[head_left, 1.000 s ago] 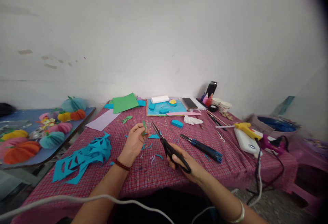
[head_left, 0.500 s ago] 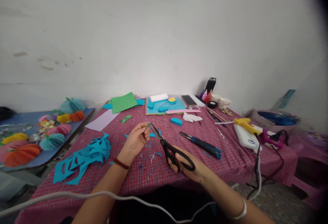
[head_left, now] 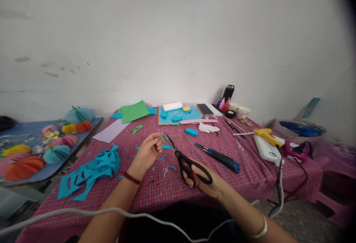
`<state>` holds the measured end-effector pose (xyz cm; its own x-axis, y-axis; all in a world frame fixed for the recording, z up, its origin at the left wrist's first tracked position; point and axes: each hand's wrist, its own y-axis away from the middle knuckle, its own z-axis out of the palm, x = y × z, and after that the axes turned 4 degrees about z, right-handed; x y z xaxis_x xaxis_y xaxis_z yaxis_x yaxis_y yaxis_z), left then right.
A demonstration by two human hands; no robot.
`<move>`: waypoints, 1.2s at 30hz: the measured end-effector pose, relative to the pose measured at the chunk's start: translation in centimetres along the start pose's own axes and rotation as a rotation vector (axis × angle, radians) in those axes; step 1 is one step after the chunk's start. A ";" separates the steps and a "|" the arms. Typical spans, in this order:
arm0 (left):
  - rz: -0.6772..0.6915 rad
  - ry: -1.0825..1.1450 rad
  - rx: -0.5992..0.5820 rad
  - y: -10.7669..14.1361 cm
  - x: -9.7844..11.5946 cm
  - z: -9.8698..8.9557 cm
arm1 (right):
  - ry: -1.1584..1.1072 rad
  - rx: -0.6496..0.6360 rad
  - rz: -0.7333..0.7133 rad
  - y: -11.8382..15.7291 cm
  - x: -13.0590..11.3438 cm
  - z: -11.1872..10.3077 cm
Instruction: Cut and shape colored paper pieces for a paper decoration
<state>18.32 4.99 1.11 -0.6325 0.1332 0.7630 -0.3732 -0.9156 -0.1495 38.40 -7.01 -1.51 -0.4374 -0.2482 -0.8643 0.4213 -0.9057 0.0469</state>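
Black-handled scissors (head_left: 180,155) are in my right hand (head_left: 204,182), with the thumb and fingers through the loops. Their blades point up and left, tips just right of my left fingertips. My left hand (head_left: 148,150) is closed in a pinch on a small green paper piece (head_left: 161,138), mostly hidden by the fingers. Beneath the hands, thin blue and white paper scraps (head_left: 172,168) lie on the red checked tablecloth (head_left: 155,193). Farther back is a cut green paper leaf shape (head_left: 137,129). To the right of the scissors lies a blue-and-black utility knife (head_left: 218,156).
Cut blue paper (head_left: 93,170) is heaped at left, with a green sheet (head_left: 135,112) behind. A yellow glue gun (head_left: 265,136) rests at right near cups (head_left: 243,112) and a black bottle (head_left: 228,93). Paper pumpkins (head_left: 25,168) cover a side table. A white cable (head_left: 111,210) crosses in front.
The scissors have shifted slightly right, their tips drawing away from my left fingertips. My left hand stays nearly in place.
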 end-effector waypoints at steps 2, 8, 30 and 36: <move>0.016 -0.001 0.009 0.0 0.1 0.1 | 0.001 -0.002 -0.001 0.2 0.0 0.0; 0.028 -0.017 0.031 -0.1 0.1 0.3 | -0.029 -0.032 0.012 0.4 0.1 -0.3; 0.064 -0.074 0.040 0.1 0.1 0.4 | -0.095 -0.063 0.021 0.2 0.6 -0.9; 0.090 -0.189 0.039 0.1 0.0 0.5 | -0.116 -0.042 0.027 0.2 0.5 -0.9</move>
<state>18.60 4.70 1.38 -0.5221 -0.0195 0.8527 -0.2925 -0.9350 -0.2004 39.01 -7.01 -2.41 -0.5132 -0.3129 -0.7992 0.4663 -0.8834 0.0464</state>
